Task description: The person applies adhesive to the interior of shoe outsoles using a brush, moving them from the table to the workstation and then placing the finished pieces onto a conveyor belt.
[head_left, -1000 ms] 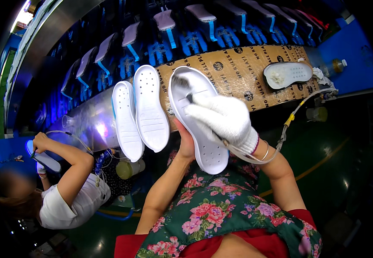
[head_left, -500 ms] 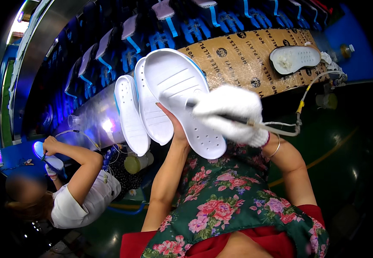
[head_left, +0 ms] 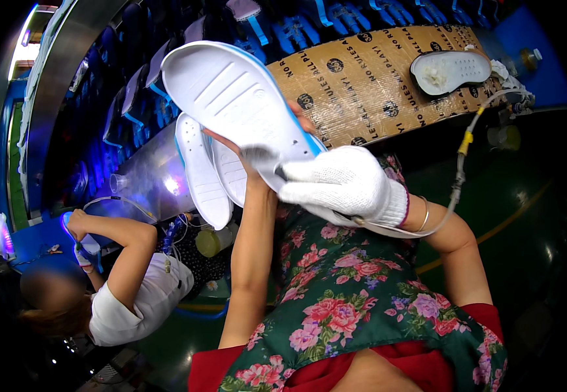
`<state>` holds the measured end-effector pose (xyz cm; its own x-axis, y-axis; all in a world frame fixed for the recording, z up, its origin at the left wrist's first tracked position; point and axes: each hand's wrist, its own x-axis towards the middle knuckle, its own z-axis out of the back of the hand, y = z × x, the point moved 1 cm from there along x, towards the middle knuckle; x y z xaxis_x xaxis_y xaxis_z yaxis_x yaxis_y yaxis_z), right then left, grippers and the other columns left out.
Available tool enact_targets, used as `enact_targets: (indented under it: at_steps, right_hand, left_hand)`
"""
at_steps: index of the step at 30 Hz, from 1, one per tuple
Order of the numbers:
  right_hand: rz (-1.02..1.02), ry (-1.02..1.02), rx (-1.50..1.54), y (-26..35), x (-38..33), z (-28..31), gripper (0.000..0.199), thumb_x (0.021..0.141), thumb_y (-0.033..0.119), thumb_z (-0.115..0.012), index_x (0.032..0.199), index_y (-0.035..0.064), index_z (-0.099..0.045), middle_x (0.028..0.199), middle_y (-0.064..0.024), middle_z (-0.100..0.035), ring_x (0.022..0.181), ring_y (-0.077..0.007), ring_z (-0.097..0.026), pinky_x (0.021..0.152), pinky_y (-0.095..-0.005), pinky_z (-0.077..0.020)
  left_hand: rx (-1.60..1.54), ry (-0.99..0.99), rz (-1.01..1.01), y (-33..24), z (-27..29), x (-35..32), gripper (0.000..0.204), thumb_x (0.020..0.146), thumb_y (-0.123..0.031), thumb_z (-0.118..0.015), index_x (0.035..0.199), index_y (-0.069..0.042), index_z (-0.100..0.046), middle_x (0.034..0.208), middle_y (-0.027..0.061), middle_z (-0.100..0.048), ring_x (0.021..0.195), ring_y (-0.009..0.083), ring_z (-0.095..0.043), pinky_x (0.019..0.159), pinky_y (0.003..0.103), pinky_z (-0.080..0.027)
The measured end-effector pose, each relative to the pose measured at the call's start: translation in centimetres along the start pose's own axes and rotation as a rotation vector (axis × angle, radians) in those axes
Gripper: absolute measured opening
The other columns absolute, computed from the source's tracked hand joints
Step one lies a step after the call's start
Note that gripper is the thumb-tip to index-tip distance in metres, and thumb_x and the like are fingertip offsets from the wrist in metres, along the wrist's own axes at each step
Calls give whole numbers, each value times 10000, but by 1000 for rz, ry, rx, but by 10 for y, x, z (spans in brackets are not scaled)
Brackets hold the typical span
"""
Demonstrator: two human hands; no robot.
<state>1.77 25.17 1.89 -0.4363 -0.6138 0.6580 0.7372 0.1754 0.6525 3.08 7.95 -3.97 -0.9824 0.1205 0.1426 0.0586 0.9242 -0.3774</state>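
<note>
My bare left hand [head_left: 255, 180] grips a white shoe sole [head_left: 231, 88] with a blue edge. Its thumb lies along the near left side, and its fingertips curl over the far right edge. The sole's ribbed inner face is turned toward me. My right hand [head_left: 345, 186], in a white knit glove, is closed around a brush [head_left: 262, 159] whose bristles are blurred against the lower left part of the sole. A pale hose [head_left: 458, 176] runs from the brush hand to the bench. The sole's lower end is hidden behind the glove.
Two more white soles, an outer one [head_left: 200, 173] and one behind it [head_left: 230, 171], lie left of my left hand. Printed cardboard [head_left: 355, 85] covers the bench, with a smeared sole [head_left: 450, 73] on it. Shoe uppers hang on a blue rack behind. A co-worker [head_left: 143, 291] works at left.
The held sole has moved up and left and turned, so its blue edge and my left fingertips now show. The gloved hand with the brush has shifted slightly left and down.
</note>
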Motion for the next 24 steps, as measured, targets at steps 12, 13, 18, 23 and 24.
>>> enact_targets:
  at_steps: [12, 13, 18, 23, 24]
  right_hand:
    - [-28, -70, 351, 1, 1, 6, 245, 759, 22, -795, 991, 100, -771, 976, -125, -749, 838, -278, -735, 736, -357, -588]
    - [30, -120, 129, -5, 1, 8, 212, 785, 75, -776, 995, 91, -753, 930, -105, -738, 809, -282, -727, 701, -367, -588]
    - [-40, 41, 76, 6, -7, 3, 199, 772, 51, -777, 962, 95, -739, 909, -95, -731, 806, -262, -725, 695, -358, -588]
    - [-60, -113, 136, -3, 5, 13, 197, 777, 42, -782, 967, 79, -750, 924, -96, -734, 839, -257, -723, 731, -355, -578]
    - [4, -166, -7, -6, 6, 13, 221, 778, 39, -774, 994, 76, -743, 931, -99, -732, 812, -259, -722, 698, -358, -578]
  left_hand:
    - [-87, 80, -133, -37, 17, 25, 1125, 655, -943, -551, 1352, -60, -517, 1171, 180, -580, 939, 335, -580, 847, 482, -485]
    - [-111, 73, -154, -36, 12, 27, 1122, 655, -949, -539, 1357, -74, -517, 1173, 180, -580, 941, 336, -580, 844, 484, -485]
    - [2, 185, -77, -46, 7, 46, 1180, 645, -1000, -438, 1365, -69, -516, 1178, 207, -588, 904, 371, -602, 808, 501, -503]
    - [114, 180, 39, -53, 7, 54, 1193, 697, -989, -370, 1373, -14, -497, 1142, 258, -606, 880, 407, -652, 707, 495, -578]
    - [165, 198, 64, -54, 8, 57, 1197, 706, -987, -354, 1380, -8, -490, 1138, 271, -609, 872, 412, -664, 698, 494, -585]
